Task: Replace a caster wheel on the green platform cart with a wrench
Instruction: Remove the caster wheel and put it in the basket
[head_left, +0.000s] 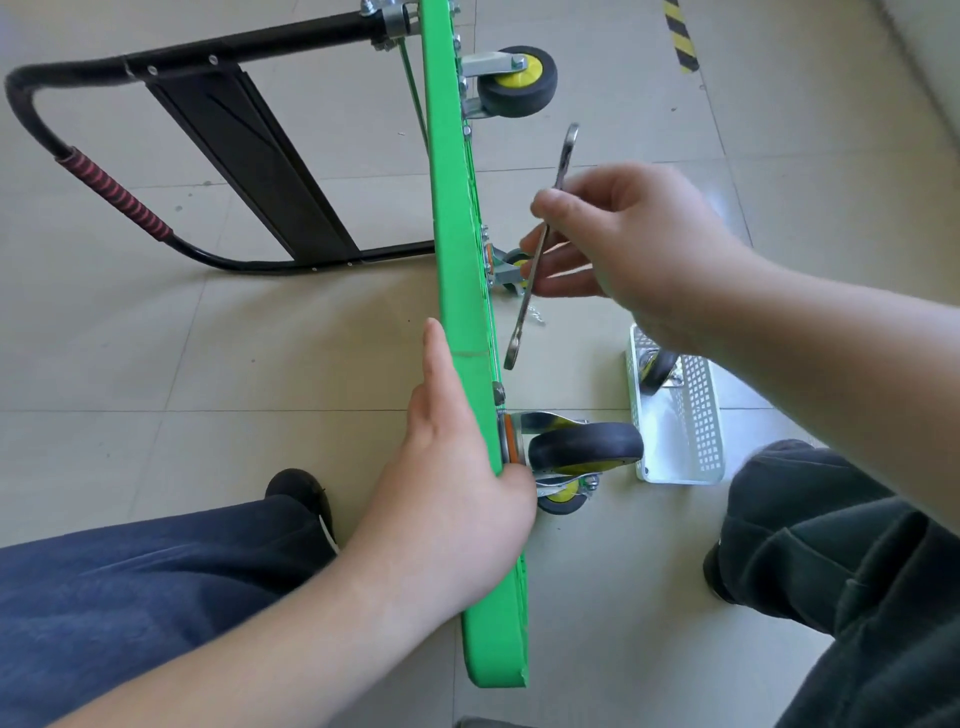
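The green platform cart (457, 218) stands on its side edge on the floor, with its underside facing right. My left hand (457, 467) grips its upper edge, thumb wrapped over beside the near caster wheel (587, 447), which is mounted on the underside. My right hand (623, 244) pinches a silver combination wrench (540, 260) by its middle, to the right of the platform; the wrench touches nothing. Another caster (519, 80) sits at the far end, and a third caster (511, 267) shows partly behind the wrench. A further yellow-hubbed wheel (563, 496) peeks out below the near caster.
The cart's folded black handle (114, 192) with a red grip lies on the floor at left. A perforated metal tray (696, 415) stands at right with a loose caster (657, 366) in it. My knees frame the bottom. Small metal parts (535, 314) lie on the tiles.
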